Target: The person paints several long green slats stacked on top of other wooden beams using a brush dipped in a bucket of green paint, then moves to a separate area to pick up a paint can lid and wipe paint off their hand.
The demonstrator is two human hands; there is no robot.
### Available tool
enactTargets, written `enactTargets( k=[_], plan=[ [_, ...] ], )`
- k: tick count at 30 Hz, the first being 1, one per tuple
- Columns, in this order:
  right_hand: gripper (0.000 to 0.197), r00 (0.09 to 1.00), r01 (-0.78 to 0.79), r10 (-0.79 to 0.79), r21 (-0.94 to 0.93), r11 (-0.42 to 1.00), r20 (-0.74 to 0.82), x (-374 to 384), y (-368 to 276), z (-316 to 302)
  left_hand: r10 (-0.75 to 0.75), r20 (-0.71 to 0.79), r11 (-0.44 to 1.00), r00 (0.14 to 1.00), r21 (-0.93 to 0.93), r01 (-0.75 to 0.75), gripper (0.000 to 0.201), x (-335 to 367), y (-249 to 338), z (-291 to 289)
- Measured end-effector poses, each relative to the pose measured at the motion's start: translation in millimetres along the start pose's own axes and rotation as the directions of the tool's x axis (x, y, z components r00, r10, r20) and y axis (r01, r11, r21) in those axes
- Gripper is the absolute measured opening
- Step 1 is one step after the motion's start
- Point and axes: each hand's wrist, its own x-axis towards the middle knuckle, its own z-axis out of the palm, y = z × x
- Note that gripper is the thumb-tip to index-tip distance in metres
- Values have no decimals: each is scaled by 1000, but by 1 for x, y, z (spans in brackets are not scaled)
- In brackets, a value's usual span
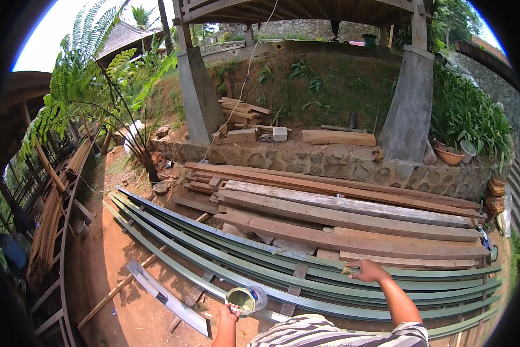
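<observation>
My left hand (231,314) grips the rim of an open paint can (260,298) with pale green paint inside, tilted so its mouth faces me. My right hand (366,270) is closed round a paintbrush (349,270); its bristles point left and are at the far green beams. Several long green beams (433,272) lie side by side across the ground in front of me. The bristle tip is too small to tell whether it touches the surface. A striped sleeve covers my right upper arm.
Wooden planks (352,229) are stacked just beyond the green beams, against a low stone wall (306,159). A short grey metal piece (167,299) lies on the soil at left. Two concrete pillars (407,107) hold a wooden structure. Timber supports (293,289) lie under the beams.
</observation>
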Motion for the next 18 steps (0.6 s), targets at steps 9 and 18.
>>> enactTargets(
  k=[9, 18],
  plan=[
    [47, 973, -215, 225, -146, 966, 58, 75, 66, 30, 3, -263, 956, 965, -283, -80, 13, -23, -11, -93],
    [45, 963, -232, 263, -320, 918, 54, 109, 73, -13, -39, -541, 872, 840, -429, -236, 13, -40, -78, -253]
  ],
)
